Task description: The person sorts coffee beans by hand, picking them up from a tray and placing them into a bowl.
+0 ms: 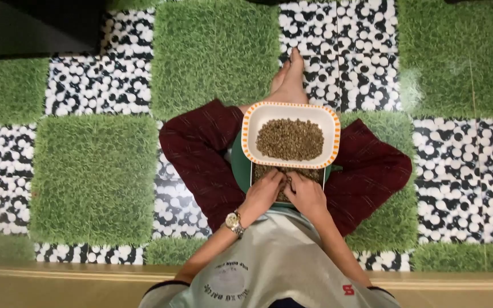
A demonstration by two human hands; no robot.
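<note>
Both hands, the left hand [265, 191] and right hand [305, 193], are bent over a green tray [241, 171] of small brown seeds [269, 171] kept on the lap; whether the curled fingers pinch seeds cannot be told. Just beyond the fingertips, a white orange-rimmed dish [329, 122] of seeds is rested for easy reach.

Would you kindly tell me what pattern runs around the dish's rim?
Orange with small white marks, on the white dish; head view.

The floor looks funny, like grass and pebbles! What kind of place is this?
Probably a room in a home. The floor is a checkerboard of fake-grass squares and black-and-white pebble tiles. A person sits on it cross-legged and barefoot, with both hands, left and right, in a tray of small brown grains.
</note>
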